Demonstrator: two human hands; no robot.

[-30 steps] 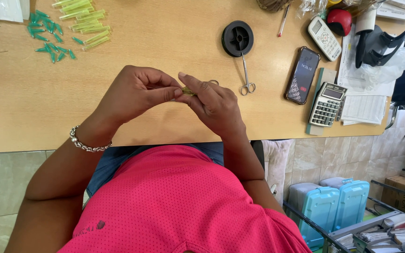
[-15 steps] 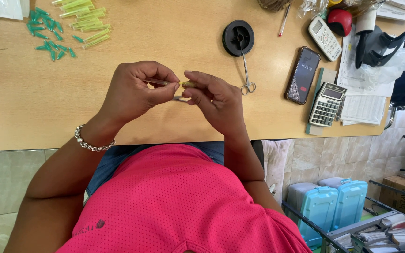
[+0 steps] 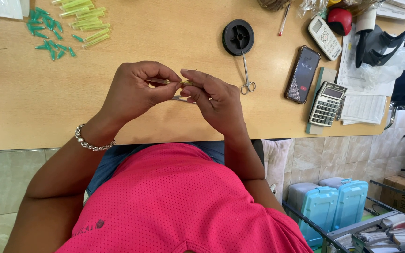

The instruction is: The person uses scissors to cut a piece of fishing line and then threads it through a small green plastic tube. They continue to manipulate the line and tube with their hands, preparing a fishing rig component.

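Note:
Over the front part of the wooden table [image 3: 33, 107], my left hand [image 3: 134, 89] and my right hand [image 3: 214, 100] meet fingertip to fingertip. Between them they pinch a thin yellow-green tube [image 3: 183, 83], held roughly level. A short metal piece [image 3: 180, 98] shows just under the fingers; which hand holds it I cannot tell. A beaded bracelet [image 3: 92, 144] is on my left wrist.
At the far left lie several yellow-green tubes [image 3: 85, 21] and small green caps [image 3: 47, 35]. A black spool [image 3: 238, 37] and small scissors [image 3: 246, 75] sit right of my hands. Further right are a phone [image 3: 302, 75], a calculator [image 3: 326, 104], papers [image 3: 364, 108] and a handset [image 3: 323, 31].
Both hands have lifted slightly away from me, and the fingers have shifted their pinch along the thin tube. Nothing else on the table has moved.

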